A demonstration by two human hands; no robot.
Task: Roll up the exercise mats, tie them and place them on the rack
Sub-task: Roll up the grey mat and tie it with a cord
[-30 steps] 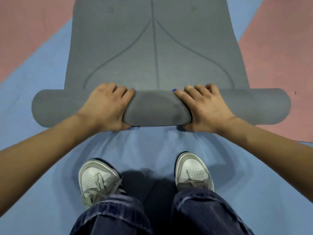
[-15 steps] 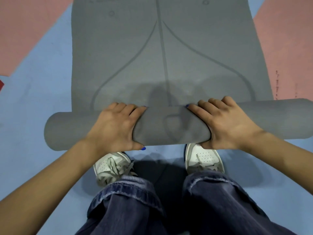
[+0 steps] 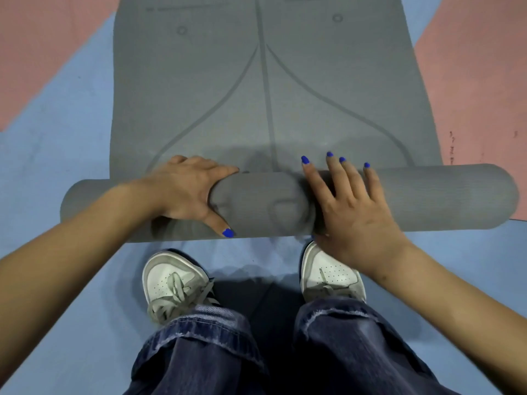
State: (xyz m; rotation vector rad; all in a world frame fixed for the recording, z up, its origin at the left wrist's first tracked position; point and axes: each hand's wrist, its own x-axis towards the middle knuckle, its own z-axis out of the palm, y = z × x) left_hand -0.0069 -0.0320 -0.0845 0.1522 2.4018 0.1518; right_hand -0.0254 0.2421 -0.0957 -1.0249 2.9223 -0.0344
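Observation:
A grey exercise mat point(image 3: 256, 95) with printed guide lines lies flat on the floor and runs away from me. Its near end is wound into a thick roll point(image 3: 427, 195) lying crosswise in front of my feet. My left hand point(image 3: 188, 192) curls over the roll left of centre, fingers over the top and thumb on the near side. My right hand point(image 3: 350, 203) lies on the roll right of centre with its fingers straight and spread, tips reaching over the far side.
The floor is blue point(image 3: 57, 138) with pink sections at the far left point(image 3: 42, 38) and far right point(image 3: 479, 81). My two white sneakers point(image 3: 176, 280) and jeans legs stand just behind the roll. No rack or tie is in view.
The roll has advanced a little up the mat. My right hand has gone from curled round the roll to flat with fingers spread. My left hand keeps its grip.

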